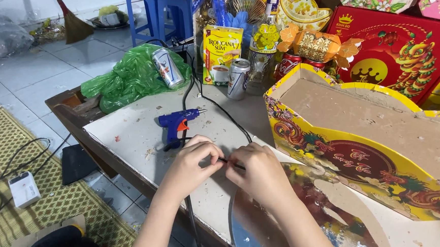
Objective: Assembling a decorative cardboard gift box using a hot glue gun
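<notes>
My left hand (192,166) and my right hand (258,172) meet over the white table top (128,129), fingertips pinched together on a thin dark piece (231,163) between them; what exactly it is I cannot tell. A black cable (219,108) runs past my hands across the table. Just beyond my left hand lies a blue glue gun (176,122) with an orange trigger, nozzle pointing right. Under my right wrist lies a flat printed cardboard sheet (306,204).
A large yellow decorated cardboard tray (364,150) stands at the right. Two drink cans (167,66) (238,78), a green plastic bag (126,81), a yellow box and red gift boxes (404,51) crowd the far edge. A white power adapter (24,189) lies on the floor mat.
</notes>
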